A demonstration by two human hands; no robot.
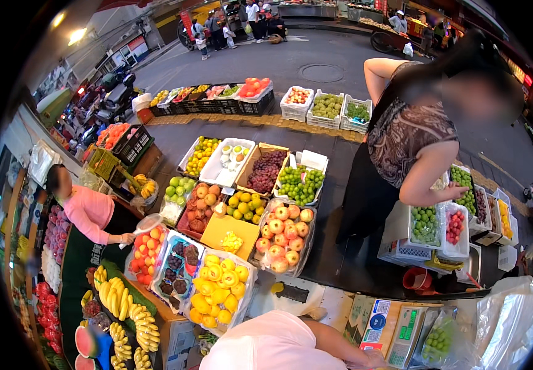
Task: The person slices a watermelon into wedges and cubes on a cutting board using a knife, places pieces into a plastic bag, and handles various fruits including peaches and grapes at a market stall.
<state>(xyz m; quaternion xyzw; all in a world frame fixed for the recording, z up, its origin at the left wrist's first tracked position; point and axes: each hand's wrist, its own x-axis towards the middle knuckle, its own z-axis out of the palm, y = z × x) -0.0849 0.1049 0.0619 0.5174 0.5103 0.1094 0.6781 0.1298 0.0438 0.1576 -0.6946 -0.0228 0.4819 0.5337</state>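
Observation:
A short pale pink sleeve [272, 342] fills the lower middle, and from it my left forearm reaches right. My left hand [374, 359] is at the lower edge, next to the keypad of a digital scale [402, 345] with a green-lit display; its fingers are partly cut off and unclear. On the scale's pan lies a clear plastic bag [437, 342] of small round green fruit. Printed code cards [377, 322] stand left of the display. A roll or stack of clear plastic bags [513, 320] lies to the right. My right hand is out of view.
Ahead stand crates of yellow fruit [220, 287], pomegranates [284, 231], grapes [266, 172] and limes [301, 184]. A customer in a patterned top [408, 142] reaches over crates at right. At left, a person in pink [91, 209] holds a white racket [149, 223]. Bananas [115, 299] lie near left.

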